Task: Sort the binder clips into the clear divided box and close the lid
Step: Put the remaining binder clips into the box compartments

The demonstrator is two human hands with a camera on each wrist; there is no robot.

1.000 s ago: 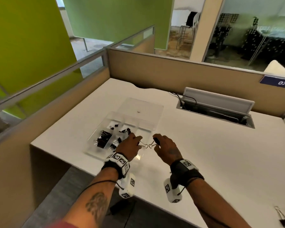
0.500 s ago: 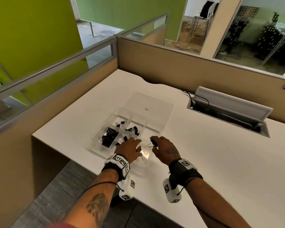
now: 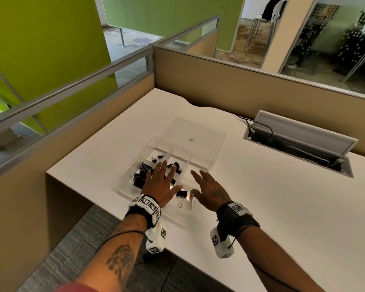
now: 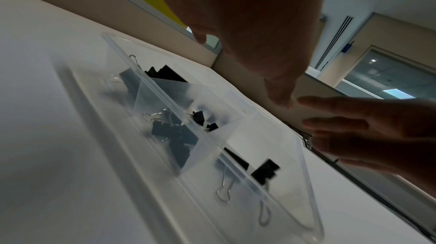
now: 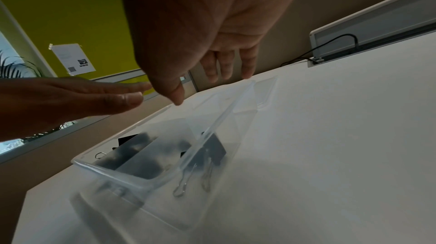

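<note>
The white rectangular desk (image 3: 261, 207) fills the lower half of the head view, and the clear plastic divided box (image 3: 135, 192) lies at its centre-left, its clear hinged lid (image 3: 198, 135) folded flat open just above it in the frame. Small black binder clips (image 3: 143, 178) sit heaped in the box's left compartments, and one larger black clip with silver wire handles (image 3: 181, 196) lies in the compartment nearest the bottom of the frame.

Both hands hover over the box with nothing in them. The left hand (image 3: 160, 182) is flat with fingers spread wide above the heaped clips; the right hand (image 3: 209, 190) is likewise spread, just right of the larger clip, which lies below and between the two thumbs, apart from both.

More clips may remain outside the frame; that cannot be told. If sorting is finished, closing comes next. It would go best by reaching past the compartments to the lid's far edge, swinging it over evenly with both hands, and checking no wire handle pokes above the rim before pressing down.
</note>
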